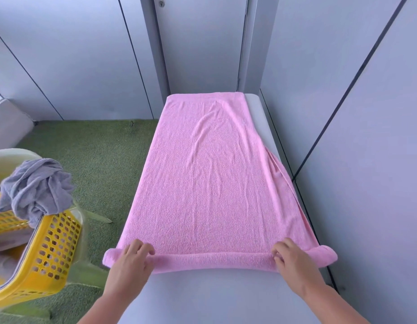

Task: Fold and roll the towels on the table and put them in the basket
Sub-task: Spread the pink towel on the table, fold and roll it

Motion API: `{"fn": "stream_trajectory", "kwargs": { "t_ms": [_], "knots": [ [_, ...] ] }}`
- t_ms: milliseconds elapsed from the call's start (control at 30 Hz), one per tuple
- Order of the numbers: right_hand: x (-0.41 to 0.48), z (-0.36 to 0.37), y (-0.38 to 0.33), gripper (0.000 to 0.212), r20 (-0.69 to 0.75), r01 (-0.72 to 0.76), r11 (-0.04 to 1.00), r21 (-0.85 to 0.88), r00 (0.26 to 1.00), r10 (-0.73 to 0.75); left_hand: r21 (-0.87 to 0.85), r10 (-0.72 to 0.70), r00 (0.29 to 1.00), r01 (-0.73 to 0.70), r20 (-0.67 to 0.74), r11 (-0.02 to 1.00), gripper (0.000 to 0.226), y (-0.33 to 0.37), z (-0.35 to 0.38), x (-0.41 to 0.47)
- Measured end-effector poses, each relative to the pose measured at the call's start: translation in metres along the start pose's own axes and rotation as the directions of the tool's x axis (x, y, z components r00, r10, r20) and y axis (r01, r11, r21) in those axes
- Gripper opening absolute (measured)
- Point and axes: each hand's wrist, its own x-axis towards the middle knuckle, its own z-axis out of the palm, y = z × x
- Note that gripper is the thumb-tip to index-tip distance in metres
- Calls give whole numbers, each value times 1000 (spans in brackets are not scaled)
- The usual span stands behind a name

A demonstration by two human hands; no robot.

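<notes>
One pink towel (207, 174) is laid flat on the grey table (217, 298), and its long axis runs from near to far, straight away from the person. The near end is already turned over into a thin roll (214, 259) that lies across the table from left to right, so the unrolled cloth lies entirely on the far side of both hands. It is judged that the coming move is a push of this roll away, toward the far end.

The left hand (130, 260) is placed on the left end of the roll, the right hand (294, 259) on the right end. The fingers of both are curled over the rolled edge and pinch it; neither hand is released. Both hands are about equally near to the roll, one at each end.

The right edge of the towel is bunched a little near the table side, which may make the roll uneven.

One yellow basket (50, 253) stands on the green floor (104, 155) at the near left, well apart from the table. One grey towel (36, 185) hangs crumpled over its rim. A small pink patch is seen behind it, too little to be named.
</notes>
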Motion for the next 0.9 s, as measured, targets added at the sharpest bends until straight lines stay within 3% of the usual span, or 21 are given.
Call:
{"fn": "stream_trajectory", "kwargs": {
  "t_ms": [67,133,200,300,367,433,567,700,833,900],
  "knots": [
    [1,4,-3,23,5,8,1000,-10,1000,-7,-71,-14,1000,15,8,997,24,3,7,2],
    [1,8,-3,26,0,46,998,-37,999,-47,-99,41,999,-41,-9,994,17,5,13,1],
    [-1,10,1,33,-16,80,994,-77,997,-81,-91,114,993,-114,-10,989,14,8,16,-2],
    [-4,8,5,46,-9,148,976,-158,988,-152,-47,177,984,-175,39,984,29,7,18,-5],
    [-3,5,6,40,-15,154,971,-185,987,-160,-13,165,985,-165,49,986,31,4,17,-4],
    [1,4,9,28,-25,124,971,-205,991,-132,16,143,989,-144,26,989,24,2,16,0],
    [12,-4,11,14,122,77,972,-223,991,-51,102,186,983,-185,-3,978,19,2,11,7],
    [22,-11,9,19,258,-37,993,-113,964,65,153,137,991,-134,-8,979,21,11,4,15],
    [26,-4,6,23,97,-82,996,38,992,78,17,13,999,-13,-30,1000,6,12,15,26],
    [24,-4,4,25,31,-63,997,51,998,61,-80,-3,998,-1,-55,997,12,11,21,28]
  ]
}}
